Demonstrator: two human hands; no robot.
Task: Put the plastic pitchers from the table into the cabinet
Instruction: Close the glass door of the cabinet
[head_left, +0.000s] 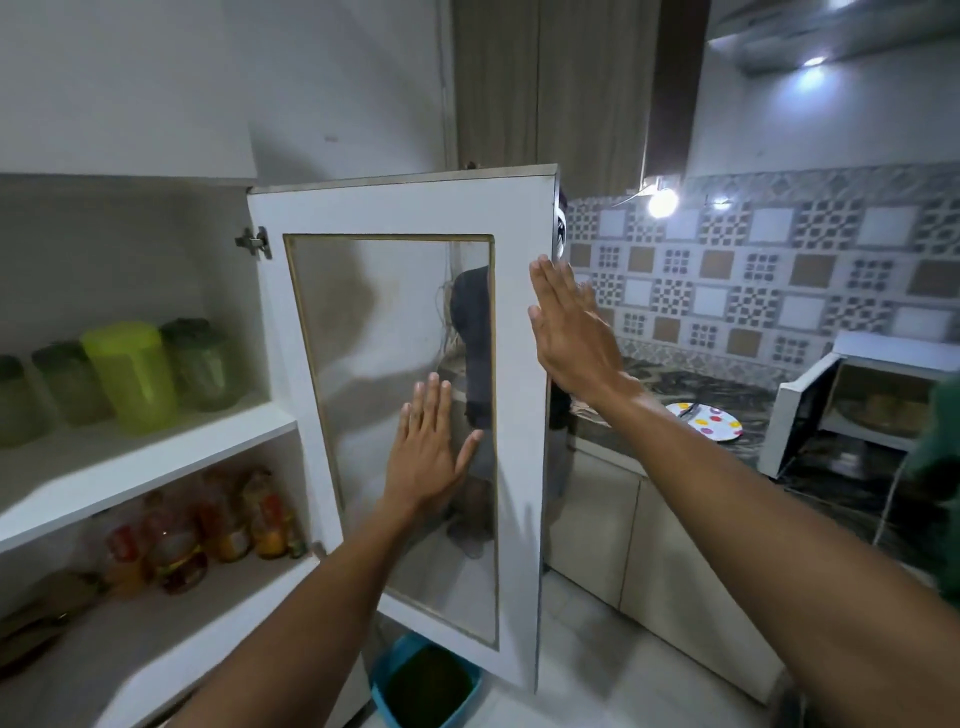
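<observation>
**Pitchers on the shelf, both hands flat at the cabinet door**

Pitchers stand in a row on the upper shelf (156, 447) of the open cabinet, at the left; a bright lime-green pitcher (130, 376) sits in front, with paler green-lidded ones (200, 364) beside and behind it, touching or nearly so; the lower shelf holds bottles (218, 519) with red and orange labels, blurred. The cabinet door (522, 415) hangs open toward the camera, white-framed with a glass pane (374, 364); the left hand (426, 452) lies flat on the pane, fingers spread and straight, gripping nothing; the right hand (569, 325) is held flat with fingers together at the door's free edge, also empty; whether its palm touches the edge I cannot tell. Beyond the door a dark counter carries a spotted plate (711, 421) and a white microwave (852, 405) with its door open; a blue bin (423, 680) stands on the floor below.
</observation>
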